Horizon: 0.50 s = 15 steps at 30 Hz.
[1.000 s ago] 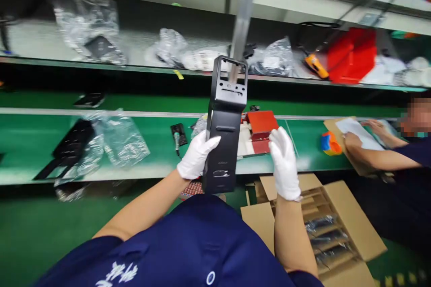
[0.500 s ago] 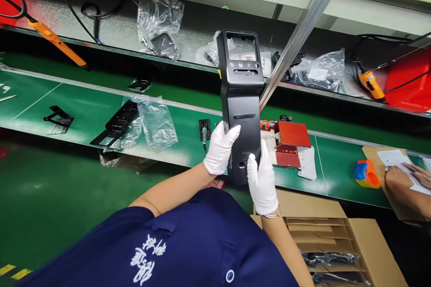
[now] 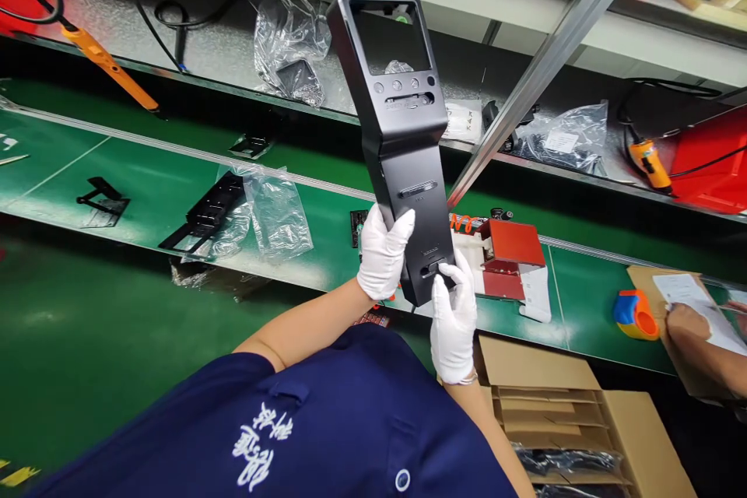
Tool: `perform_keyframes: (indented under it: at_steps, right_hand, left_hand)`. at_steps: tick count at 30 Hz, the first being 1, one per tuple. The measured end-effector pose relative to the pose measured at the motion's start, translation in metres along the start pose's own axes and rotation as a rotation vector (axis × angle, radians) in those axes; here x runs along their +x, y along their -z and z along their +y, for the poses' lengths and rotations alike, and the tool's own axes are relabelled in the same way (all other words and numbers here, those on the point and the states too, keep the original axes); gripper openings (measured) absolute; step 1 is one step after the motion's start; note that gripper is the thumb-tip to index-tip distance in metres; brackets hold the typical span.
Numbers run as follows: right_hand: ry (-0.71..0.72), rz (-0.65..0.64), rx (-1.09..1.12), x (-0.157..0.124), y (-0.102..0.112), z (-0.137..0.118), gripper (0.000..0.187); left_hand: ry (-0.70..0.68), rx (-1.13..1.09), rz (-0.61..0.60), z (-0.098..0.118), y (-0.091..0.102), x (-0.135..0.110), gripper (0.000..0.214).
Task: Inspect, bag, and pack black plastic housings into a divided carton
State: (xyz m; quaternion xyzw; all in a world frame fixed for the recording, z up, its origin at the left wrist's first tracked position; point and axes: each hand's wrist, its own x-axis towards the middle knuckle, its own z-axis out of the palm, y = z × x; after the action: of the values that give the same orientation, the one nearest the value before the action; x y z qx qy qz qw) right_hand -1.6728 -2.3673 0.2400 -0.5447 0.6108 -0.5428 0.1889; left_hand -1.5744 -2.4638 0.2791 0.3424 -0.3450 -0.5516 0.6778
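A long black device housing [image 3: 408, 163] is held up in front of my chest, tilted to the left at its top. It has a rectangular window opening at the upper end, a row of round holes and a slot below that, and a small cutout near the bottom. My left hand [image 3: 382, 253], in a white glove, grips its lower left edge with the thumb on the front face. My right hand [image 3: 454, 319], also gloved in white, is at the lower right, its fingertips touching the housing near the bottom cutout. Whatever lies behind the housing is hidden.
On the green bench [image 3: 327, 249] lie a black bracket part [image 3: 213, 202], a clear plastic bag [image 3: 274, 214] and a red box [image 3: 510, 245]. An orange electric screwdriver [image 3: 108, 66] hangs at left. An open carton [image 3: 542, 405] stands below right. A co-worker's hand [image 3: 692, 323] rests on paper.
The housing has risen and its top has tipped left and nearer to me. My right hand's fingers have bent in onto the bottom cutout.
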Motion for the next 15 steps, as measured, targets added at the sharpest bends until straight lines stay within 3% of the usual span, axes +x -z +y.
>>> perform_keyframes:
  at_steps: [6, 11, 15]
  right_hand:
    - [-0.098, -0.101, 0.146, 0.002, -0.002, -0.002, 0.024]
    - [-0.287, 0.037, 0.289, 0.002, 0.014, 0.004, 0.046]
    - [-0.426, -0.163, 0.32, -0.005, 0.023, 0.009, 0.051]
  left_hand:
    - [-0.01, -0.039, -0.023, 0.001, 0.005, 0.008, 0.02]
    - [0.179, -0.19, -0.036, 0.012, 0.01, 0.022, 0.028]
    - [0.301, -0.241, 0.001, 0.015, 0.013, 0.027, 0.021]
